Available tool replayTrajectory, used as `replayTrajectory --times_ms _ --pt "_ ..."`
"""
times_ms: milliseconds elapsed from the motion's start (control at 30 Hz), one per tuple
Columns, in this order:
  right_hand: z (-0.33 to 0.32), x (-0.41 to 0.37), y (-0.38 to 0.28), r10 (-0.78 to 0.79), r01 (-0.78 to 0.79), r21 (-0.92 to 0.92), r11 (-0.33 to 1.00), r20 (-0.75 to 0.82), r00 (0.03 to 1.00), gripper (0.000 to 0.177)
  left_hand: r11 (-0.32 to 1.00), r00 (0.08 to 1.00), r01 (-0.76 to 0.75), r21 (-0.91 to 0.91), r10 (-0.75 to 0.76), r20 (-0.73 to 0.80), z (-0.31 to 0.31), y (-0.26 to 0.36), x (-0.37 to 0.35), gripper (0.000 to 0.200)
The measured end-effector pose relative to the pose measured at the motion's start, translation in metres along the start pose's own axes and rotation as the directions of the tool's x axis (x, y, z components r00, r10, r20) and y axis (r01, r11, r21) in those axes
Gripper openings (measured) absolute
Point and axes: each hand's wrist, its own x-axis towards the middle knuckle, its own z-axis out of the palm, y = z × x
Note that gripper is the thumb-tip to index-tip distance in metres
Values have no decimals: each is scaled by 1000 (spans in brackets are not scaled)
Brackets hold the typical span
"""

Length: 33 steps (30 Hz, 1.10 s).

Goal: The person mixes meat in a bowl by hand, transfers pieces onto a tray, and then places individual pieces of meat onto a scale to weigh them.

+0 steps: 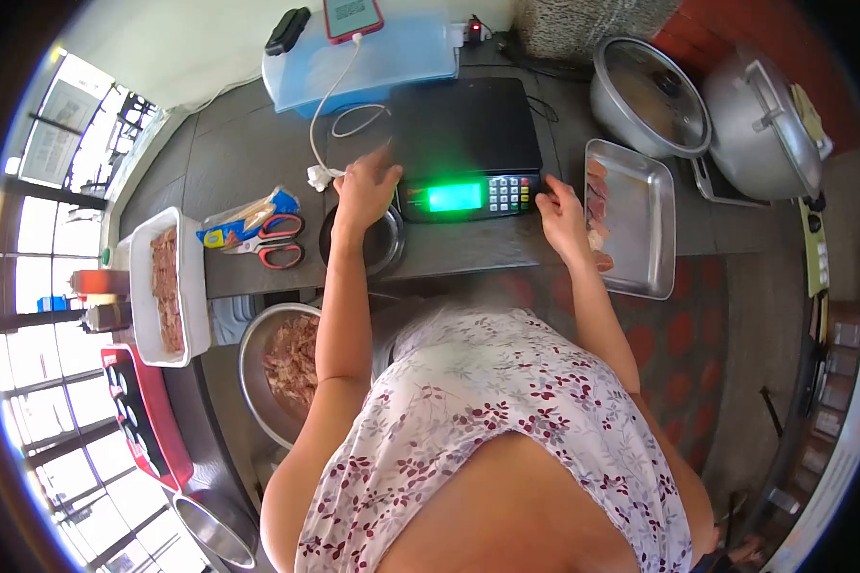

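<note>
A black digital scale (463, 124) with a lit green display sits on the dark tiled counter. My left hand (368, 191) is at its front left corner, thumb apart from the slightly blurred fingers, holding nothing I can see. At the opposite side, the bent fingers of my right hand (564, 215) grip the scale's front right edge beside the keypad. Just right of that hand, raw meat pieces (597, 201) lie along the left side of a metal tray (640, 229). Under my left wrist is a dark round bowl (384, 244), partly hidden.
Scissors (279, 241) and a plastic packet (248, 218) lie left, near a white tub (196, 286) of meat. Below is a metal bowl (255, 368) of meat. A white cable (325, 124) runs to a phone (354, 19). Lidded pots (760, 124) stand back right.
</note>
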Motion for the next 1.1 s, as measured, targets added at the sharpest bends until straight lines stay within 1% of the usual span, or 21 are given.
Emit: replayTrajectory --times_ms 67,100,133,167,200,233,267,333,400,433,467,533,667,733,767,800,867,967,1000,1067,1100 --pt "-4 -6 -3 -46 46 -5 999 23 999 43 999 999 -11 -36 10 -47 -9 0 -7 42" --pt "-7 -10 -6 -151 151 -22 988 4 989 44 996 997 27 -89 -34 -73 -17 0 -14 38" --pt "-10 -13 -9 -255 255 -37 966 -11 967 46 995 995 48 -88 -56 -87 -28 1 -24 38" --pt "-14 -15 -9 -281 281 -32 959 4 960 46 992 990 49 -113 -63 -127 -41 4 -34 36" --pt "-24 -20 -28 -247 248 -15 969 50 968 46 990 982 49 -134 -72 -172 -53 3 -45 34" --pt "-29 -20 -30 -267 266 21 964 80 960 46 993 973 76 -95 -95 -209 -64 -1 -57 31" --pt "-35 -21 -35 -279 275 49 960 98 955 44 992 955 83 -94 -106 -278 -71 -9 -69 26" --pt "-45 -24 -48 -250 246 45 968 143 958 40 971 913 196 -138 -232 -336 -87 -17 -97 21" --pt "-53 -24 -54 -267 261 53 964 179 947 38 964 867 224 -140 -263 -424 -95 -26 -123 17" --pt "-57 -22 -56 -274 268 55 962 190 943 37 953 862 262 -153 -302 -407 -94 -38 -135 17" --pt "-61 -19 -57 -278 273 49 961 196 940 37 921 848 366 -131 -388 -361 -93 -46 -144 18" --pt "-68 -14 -59 -308 301 61 952 206 929 34 894 820 411 -179 -449 -356 -78 -51 -153 19" --pt "-81 -3 -66 -360 353 68 933 220 907 33 885 801 424 -194 -466 -377 -51 -53 -151 23" --pt "-87 0 -69 -379 374 65 925 221 898 31 860 789 489 -144 -507 -346 -42 -49 -145 26" --pt "-90 1 -69 -382 377 66 924 222 897 31 825 766 512 -239 -565 -307 -37 -53 -144 27" --pt "-93 2 -68 -385 380 64 923 218 897 31 825 766 511 -240 -564 -308 -36 -50 -143 27" --pt "-99 2 -65 -385 380 63 923 210 899 31 792 745 527 -308 -605 -280 -34 -44 -140 23" --pt "-110 -1 -60 -369 366 55 929 200 908 31 788 742 504 -352 -604 -291 -30 -55 -144 19" --pt "-114 -2 -56 -371 366 61 929 175 912 30 791 745 502 -350 -601 -291 -33 -54 -147 19" --pt "-125 -5 -48 -366 360 67 930 141 920 30 754 752 518 -404 -627 -206 -40 -51 -155 17" --pt "-132 -5 -43 -362 361 33 932 105 926 30 765 783 489 -419 -597 -176 -43 -56 -158 16"
